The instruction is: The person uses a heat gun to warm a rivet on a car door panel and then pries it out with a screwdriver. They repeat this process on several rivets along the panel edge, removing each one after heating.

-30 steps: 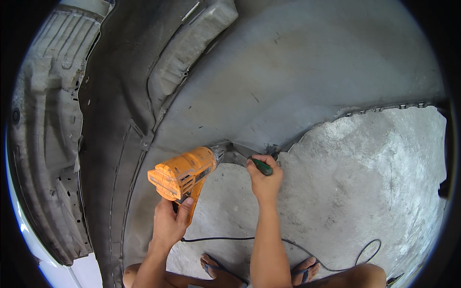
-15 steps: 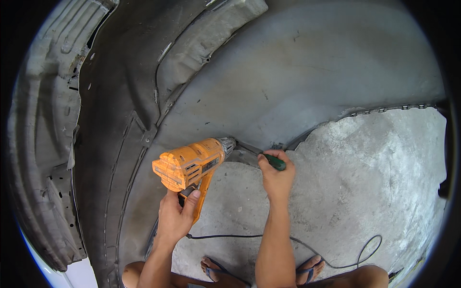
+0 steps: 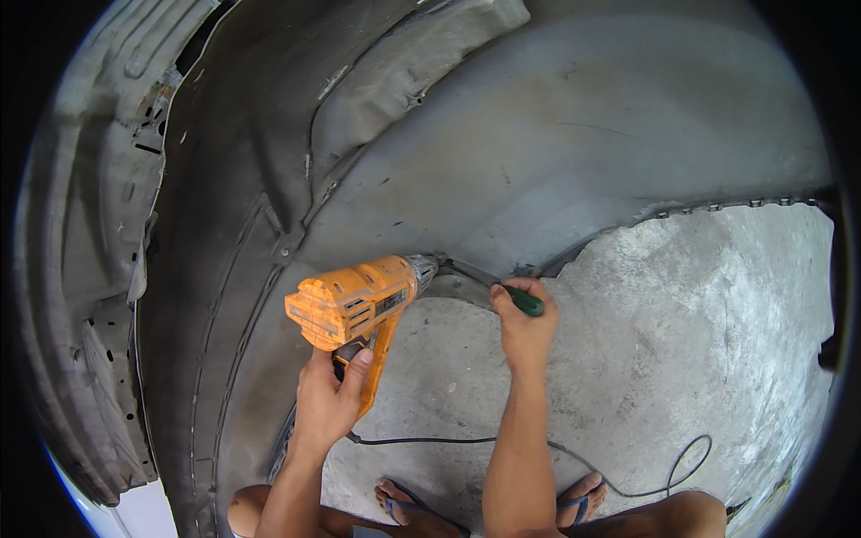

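My left hand [image 3: 325, 399] is closed around the handle of an orange heat gun [image 3: 359, 299] with a ribbed metal nozzle. The nozzle points at the lower edge of a grey curved metal panel [image 3: 556, 134]. In my right hand [image 3: 527, 327] is a green-handled screwdriver [image 3: 523, 300]. Its thin dark shaft runs leftward along the panel's edge toward the nozzle. The exact tip is hard to make out there, and I cannot tell whether it touches the metal.
A black cord [image 3: 421, 440] trails from the heat gun across the concrete floor [image 3: 628, 377] and loops at the right. My sandalled feet stand below my hands. Dark, seamed bodywork [image 3: 224, 179] rises at the left, and a notched metal edge [image 3: 717, 207] borders the floor.
The screwdriver and my right hand have shifted slightly to the right. The heat gun stays almost in place. The bodywork at upper left appears moved a little rightward as the view shifts.
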Tool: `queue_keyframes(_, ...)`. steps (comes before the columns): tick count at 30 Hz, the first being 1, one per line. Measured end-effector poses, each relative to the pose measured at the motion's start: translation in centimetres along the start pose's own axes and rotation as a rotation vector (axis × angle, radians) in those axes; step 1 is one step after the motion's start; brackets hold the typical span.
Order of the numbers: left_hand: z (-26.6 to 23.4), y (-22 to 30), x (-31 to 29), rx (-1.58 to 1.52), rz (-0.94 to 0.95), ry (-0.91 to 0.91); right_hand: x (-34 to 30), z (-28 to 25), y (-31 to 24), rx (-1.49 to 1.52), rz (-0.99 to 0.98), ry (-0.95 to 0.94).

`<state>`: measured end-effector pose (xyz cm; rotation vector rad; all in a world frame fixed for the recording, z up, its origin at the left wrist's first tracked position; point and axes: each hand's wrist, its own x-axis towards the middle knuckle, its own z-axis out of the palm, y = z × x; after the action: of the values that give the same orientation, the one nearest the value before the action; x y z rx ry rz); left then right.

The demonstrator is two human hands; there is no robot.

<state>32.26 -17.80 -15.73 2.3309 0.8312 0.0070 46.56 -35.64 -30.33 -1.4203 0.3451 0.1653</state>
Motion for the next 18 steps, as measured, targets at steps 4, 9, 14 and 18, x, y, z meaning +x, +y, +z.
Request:
queue_keyframes(4,-0.4,-0.2,-0.3,-0.001,-0.028,-0.011,-0.5,-0.1,-0.3,0.008,0.017,0.026)
queue_keyframes(9,-0.5,0.0,-0.1,0.02,0.012,-0.008,-0.8,0.1,0.1,-0.021,-0.02,0.021)
queue_keyframes(14,-0.7,0.5,-0.4,-0.017,-0.08,-0.043,-1.1,-0.2,1.3,0.066,0.018,0.015)
queue_keyframes(18,-0.7,0.8,-0.4,-0.041,-0.086,-0.041,-0.8,-0.3,2.0,0.102,0.012,0.024)
